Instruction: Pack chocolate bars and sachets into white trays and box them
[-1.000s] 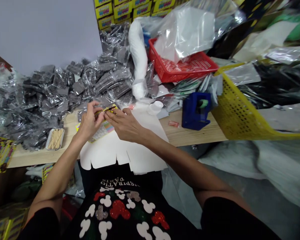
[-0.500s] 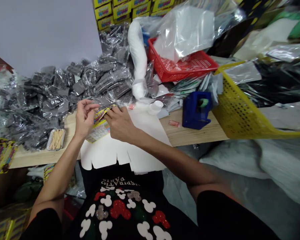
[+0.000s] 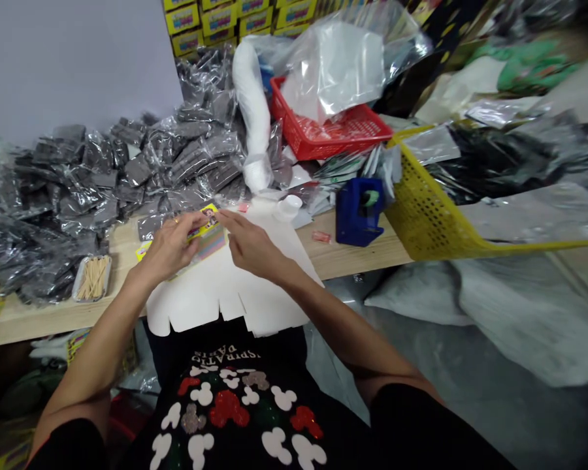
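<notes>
A yellow printed cardboard box lies over white card sheets at the front of the bench. My left hand is closed around its left part, thumb on the near side, hiding much of it. At the right end, my right hand pinches the box's upper corner with thumb and bent fingers. Just beyond both hands are grey pieces in clear plastic bags, heaped along the bench. A small tray of wooden sticks sits left of my left hand.
Right of the sheets stand a blue tape dispenser and a small red packet. Behind is a red basket under clear plastic bags. A yellow basket overhangs the bench at right. A white plastic-wrapped roll leans at the back.
The box has gone from tilted up to lying flatter. My left hand has come down over its left side, and my right fingers have shifted to its right corner. The view has swung right.
</notes>
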### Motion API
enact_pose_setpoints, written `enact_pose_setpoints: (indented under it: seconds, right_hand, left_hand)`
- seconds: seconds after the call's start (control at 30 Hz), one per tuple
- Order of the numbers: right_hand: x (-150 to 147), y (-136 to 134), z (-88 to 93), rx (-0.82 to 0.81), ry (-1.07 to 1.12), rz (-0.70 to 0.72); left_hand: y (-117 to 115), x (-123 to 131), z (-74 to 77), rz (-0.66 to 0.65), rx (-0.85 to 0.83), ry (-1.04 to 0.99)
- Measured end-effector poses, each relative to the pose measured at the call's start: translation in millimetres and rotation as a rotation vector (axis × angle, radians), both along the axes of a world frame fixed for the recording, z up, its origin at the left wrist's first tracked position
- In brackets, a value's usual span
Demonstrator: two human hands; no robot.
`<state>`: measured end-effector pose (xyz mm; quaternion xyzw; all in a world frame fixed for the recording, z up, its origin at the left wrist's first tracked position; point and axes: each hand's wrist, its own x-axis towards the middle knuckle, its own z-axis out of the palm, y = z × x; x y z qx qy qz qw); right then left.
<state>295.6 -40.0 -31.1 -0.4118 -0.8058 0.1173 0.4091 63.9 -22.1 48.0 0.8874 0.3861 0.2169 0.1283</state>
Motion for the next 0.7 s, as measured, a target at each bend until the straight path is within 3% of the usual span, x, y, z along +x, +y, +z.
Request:
enact_pose_setpoints:
  seconds: [0.1, 0.2, 0.33, 0.43, 0.57, 0.7]
  right_hand:
    - [-7, -1, 1.0, 0.0, -0.11, -0.057]
    - [2, 7, 11.1, -0.03, -0.062, -0.034]
    - [15, 18, 28.2, -0.001, 0.18, -0.008]
    - [9, 20, 36.1, -0.071, 0.278, 0.042]
    - [-12, 23, 41.6, -0.195, 0.336, 0.165]
    - [-25, 31, 51.0, -0.195, 0.291, 0.173]
  left_hand:
    - [1, -1, -1.0, -0.025, 0.002, 0.036]
    - [-2, 1, -1.1, 0.014, -0.101, -0.028]
    - [-7, 2, -2.3, 0.026, -0.307, -0.366]
    - [-8, -2, -0.2, 0.012, -0.478, -0.611]
    - [-8, -9, 5.0, 0.08, -0.572, -0.786]
    - [-8, -11, 8.8, 0.171, -0.649, -0.91]
